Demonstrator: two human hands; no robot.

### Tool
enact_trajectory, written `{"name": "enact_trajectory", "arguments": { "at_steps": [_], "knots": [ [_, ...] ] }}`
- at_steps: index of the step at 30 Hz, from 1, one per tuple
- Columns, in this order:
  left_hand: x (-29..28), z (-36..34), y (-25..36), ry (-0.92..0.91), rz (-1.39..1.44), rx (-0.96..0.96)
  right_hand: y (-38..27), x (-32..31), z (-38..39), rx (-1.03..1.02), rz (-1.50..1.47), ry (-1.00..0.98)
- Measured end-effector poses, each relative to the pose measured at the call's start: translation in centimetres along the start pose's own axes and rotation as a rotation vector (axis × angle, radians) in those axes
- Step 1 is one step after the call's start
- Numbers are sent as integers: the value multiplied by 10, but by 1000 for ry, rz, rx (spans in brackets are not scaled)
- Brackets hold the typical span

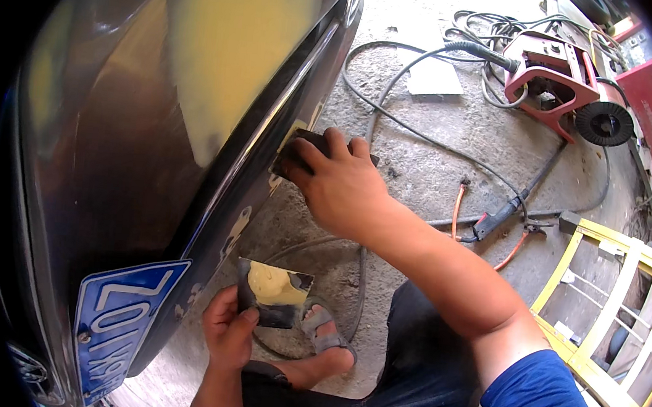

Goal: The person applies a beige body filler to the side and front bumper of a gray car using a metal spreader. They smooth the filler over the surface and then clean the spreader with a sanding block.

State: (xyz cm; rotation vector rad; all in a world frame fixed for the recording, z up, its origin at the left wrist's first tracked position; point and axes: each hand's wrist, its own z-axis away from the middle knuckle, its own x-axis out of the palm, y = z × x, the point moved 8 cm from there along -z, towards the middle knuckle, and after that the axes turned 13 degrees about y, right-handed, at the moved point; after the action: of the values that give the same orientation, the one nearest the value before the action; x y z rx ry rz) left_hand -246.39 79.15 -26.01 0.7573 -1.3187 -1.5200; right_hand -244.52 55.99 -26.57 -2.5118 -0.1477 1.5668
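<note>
My right hand (346, 186) grips a dark flat putty spreader (286, 164) and holds it against the edge of the car panel below a chrome strip (284, 97). My fingers cover part of the spreader. Lower down, my left hand (229, 330) pinches a dark square putty board (279, 316) by its left edge, thumb on top. Yellow putty (270, 282) is spread over the board's upper part. The dark car body (126, 165) fills the left side, with a big dull yellow filler patch (234, 51) and smaller pale patches along its lower edge.
A blue licence plate (119, 321) is fixed to the car. On the concrete floor lie looped black cables (423, 138) and a torch handle (497, 219). A red machine (554, 80) stands far right, with a yellow metal frame (582, 350) nearer. My sandalled foot (327, 337) is below the board.
</note>
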Motion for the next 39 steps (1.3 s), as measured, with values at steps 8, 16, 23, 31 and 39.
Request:
{"name": "enact_trajectory", "arguments": {
  "at_steps": [8,16,23,31,39],
  "knots": [
    [-6,1,0,49,-2,6,-3,5,13,29,-43,9],
    [-2,5,4,23,-36,25,-18,1,21,24,-99,101],
    [-12,7,2,125,-62,-20,-17,14,36,58,-134,98],
    [-20,14,3,189,-51,-70,-23,16,36,78,-197,120],
    [-24,20,1,228,-74,-83,-8,24,51,103,-148,160]
  ]
}}
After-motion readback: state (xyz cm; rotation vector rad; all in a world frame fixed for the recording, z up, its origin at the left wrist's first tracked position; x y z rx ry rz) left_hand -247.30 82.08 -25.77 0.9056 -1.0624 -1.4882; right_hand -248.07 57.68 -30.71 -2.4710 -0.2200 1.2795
